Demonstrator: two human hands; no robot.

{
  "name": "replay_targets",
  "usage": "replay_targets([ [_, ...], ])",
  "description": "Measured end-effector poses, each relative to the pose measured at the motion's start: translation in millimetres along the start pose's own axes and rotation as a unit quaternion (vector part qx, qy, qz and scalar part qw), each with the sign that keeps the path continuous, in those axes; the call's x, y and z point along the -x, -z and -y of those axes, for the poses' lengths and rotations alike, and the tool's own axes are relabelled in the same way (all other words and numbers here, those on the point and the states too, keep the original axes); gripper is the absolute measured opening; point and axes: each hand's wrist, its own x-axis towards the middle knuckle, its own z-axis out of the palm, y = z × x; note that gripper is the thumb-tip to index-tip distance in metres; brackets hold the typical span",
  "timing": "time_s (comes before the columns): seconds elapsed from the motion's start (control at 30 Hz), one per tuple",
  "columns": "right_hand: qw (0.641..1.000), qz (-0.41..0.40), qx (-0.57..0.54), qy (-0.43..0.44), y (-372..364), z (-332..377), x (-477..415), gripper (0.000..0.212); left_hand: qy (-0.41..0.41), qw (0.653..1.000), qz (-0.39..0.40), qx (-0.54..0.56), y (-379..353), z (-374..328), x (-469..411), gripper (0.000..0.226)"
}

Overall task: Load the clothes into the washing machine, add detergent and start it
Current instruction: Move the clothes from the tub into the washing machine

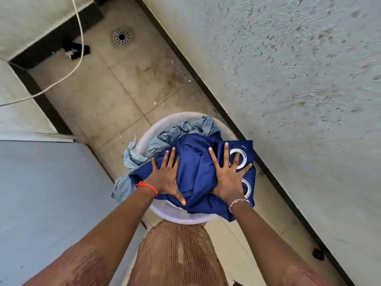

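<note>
Ribbed brown garment (177, 254) at bottom centre, both forearms reaching out over it. I see left hand (167, 178) and right hand (226, 178) flat, fingers spread and straight, pressing on navy curtain (195, 159), gripping nothing. The curtain is heaped in a white basin (177, 216) on the tiled floor (103, 96); its metal eyelets (241, 159) are beside the right hand. Light blue cloth (185, 129) lies under it, spilling over the basin's left rim. Red thread (147, 187) on left wrist, bracelet (238, 203) on right. Grey flat surface (41, 193) at left. Floor drain (121, 36) and white cord (80, 38) farther off.
</note>
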Motion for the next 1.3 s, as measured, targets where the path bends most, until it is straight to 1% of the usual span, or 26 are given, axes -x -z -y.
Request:
replay_targets([
  [0.07, 0.999, -0.023, 0.035, -0.003, -9, 6, -6, 0.127, 0.026, 0.997, -0.025, -0.066, -12, -2, -3, 0.145],
  [0.13, 0.998, -0.044, 0.051, -0.002, -18, 9, -12, 0.125, 0.051, 0.993, -0.058, -0.094, -20, -3, -8, 0.134],
  [0.23, 0.995, -0.061, 0.081, 0.009, -26, 15, -21, 0.116, 0.068, 0.990, -0.085, -0.085, -28, -3, -16, 0.114],
  [0.33, 0.991, -0.073, 0.105, 0.038, -34, 23, -31, 0.097, 0.081, 0.990, -0.095, -0.060, -32, 0, -24, 0.091],
  [0.4, 0.989, -0.066, 0.117, 0.058, -37, 25, -40, 0.091, 0.083, 0.989, -0.102, -0.067, -31, 2, -25, 0.082],
  [0.47, 0.989, -0.051, 0.111, 0.081, -39, 23, -49, 0.087, 0.075, 0.988, -0.118, -0.063, -30, 3, -26, 0.078],
  [0.57, 0.990, -0.019, 0.091, 0.101, -33, 21, -52, 0.079, 0.061, 0.988, -0.141, -0.027, -28, 3, -24, 0.077],
  [0.63, 0.990, -0.028, 0.086, 0.105, -26, 21, -46, 0.078, 0.058, 0.987, -0.149, -0.005, -27, 1, -17, 0.077],
  [0.7, 0.987, -0.055, 0.098, 0.116, -17, 22, -37, 0.078, 0.062, 0.986, -0.156, 0.022, -27, 1, -8, 0.077],
  [0.77, 0.986, -0.049, 0.094, 0.125, -4, 21, -23, 0.077, 0.057, 0.984, -0.169, 0.031, -27, 0, 7, 0.075],
  [0.83, 0.988, -0.030, 0.084, 0.122, 16, 21, -5, 0.078, 0.053, 0.983, -0.174, 0.008, -24, -3, 28, 0.073],
  [0.87, 0.988, -0.038, 0.083, 0.122, 25, 22, 3, 0.080, 0.055, 0.983, -0.177, 0.000, -22, -5, 38, 0.073],
  [0.97, 0.985, -0.089, 0.086, 0.119, 61, 25, 37, 0.083, 0.051, 0.980, -0.194, 0.009, -4, -16, 80, 0.070],
  [1.03, 0.986, -0.097, 0.080, 0.111, 86, 27, 60, 0.082, 0.045, 0.975, -0.214, 0.040, 12, -23, 110, 0.062],
  [1.17, 0.983, -0.151, 0.059, 0.090, 151, 38, 109, 0.085, 0.029, 0.959, -0.263, 0.102, 52, -41, 185, 0.049],
  [1.3, 0.962, -0.247, 0.012, 0.119, 212, 50, 152, 0.080, 0.009, 0.944, -0.297, 0.141, 75, -54, 252, 0.044],
])
